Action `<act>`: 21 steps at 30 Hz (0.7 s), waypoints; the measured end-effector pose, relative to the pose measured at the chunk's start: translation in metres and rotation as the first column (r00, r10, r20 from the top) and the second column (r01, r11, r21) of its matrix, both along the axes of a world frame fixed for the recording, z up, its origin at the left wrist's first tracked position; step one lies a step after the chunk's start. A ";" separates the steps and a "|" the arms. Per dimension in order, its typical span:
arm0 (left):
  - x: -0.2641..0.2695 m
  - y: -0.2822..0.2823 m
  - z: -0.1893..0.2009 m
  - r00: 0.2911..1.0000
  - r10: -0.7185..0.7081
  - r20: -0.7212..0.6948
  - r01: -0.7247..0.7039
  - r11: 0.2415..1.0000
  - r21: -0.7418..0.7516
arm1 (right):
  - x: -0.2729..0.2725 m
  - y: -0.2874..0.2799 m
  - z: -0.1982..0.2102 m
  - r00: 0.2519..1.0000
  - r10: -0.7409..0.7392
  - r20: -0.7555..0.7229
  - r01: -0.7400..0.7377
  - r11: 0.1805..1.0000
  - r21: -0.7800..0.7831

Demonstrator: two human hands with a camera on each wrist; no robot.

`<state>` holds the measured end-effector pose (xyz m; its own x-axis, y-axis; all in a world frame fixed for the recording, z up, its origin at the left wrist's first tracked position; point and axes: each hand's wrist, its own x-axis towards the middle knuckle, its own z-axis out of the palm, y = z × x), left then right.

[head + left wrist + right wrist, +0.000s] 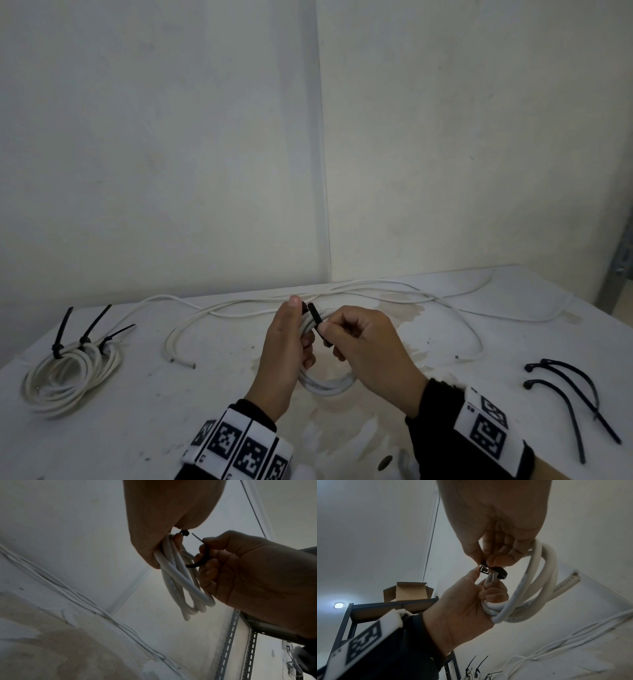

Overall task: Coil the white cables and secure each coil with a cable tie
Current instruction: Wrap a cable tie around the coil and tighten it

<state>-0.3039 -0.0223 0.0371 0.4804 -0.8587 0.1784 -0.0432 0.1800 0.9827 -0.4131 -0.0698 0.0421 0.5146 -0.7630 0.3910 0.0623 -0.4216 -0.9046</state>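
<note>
- Left hand (pixel 286 346) is gripping the white coil (pixel 325 385) above the desk's middle, thumb steadying the tie's head (pixel 484 570).
- Right hand (pixel 363 337) is pinching the cable tie (pixel 317 322), its tail tip (pixel 197 537) lying just right of the head.

Both hands are raised above the table near the middle, close together, with banded wrists toward the near edge. The left hand (pixel 286 346) has its fingers curled in a grip and its thumb stretched upward. The right hand (pixel 368 342) pinches with thumb and forefinger, its other fingers curled inward.
</note>
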 end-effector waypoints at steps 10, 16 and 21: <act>-0.002 -0.002 0.000 1.000 0.006 -0.027 -0.005 1.000 0.023 | 0.000 0.000 0.005 0.997 -0.015 -0.079 0.015 1.000 -0.008; -0.002 -0.001 0.000 1.000 0.003 -0.002 -0.003 1.000 0.012 | 0.000 0.001 0.006 0.995 -0.019 -0.093 0.019 1.000 -0.002; -0.002 0.000 0.001 1.000 0.012 0.013 -0.012 1.000 -0.004 | 0.002 0.001 0.006 0.997 -0.016 -0.074 0.017 1.000 0.010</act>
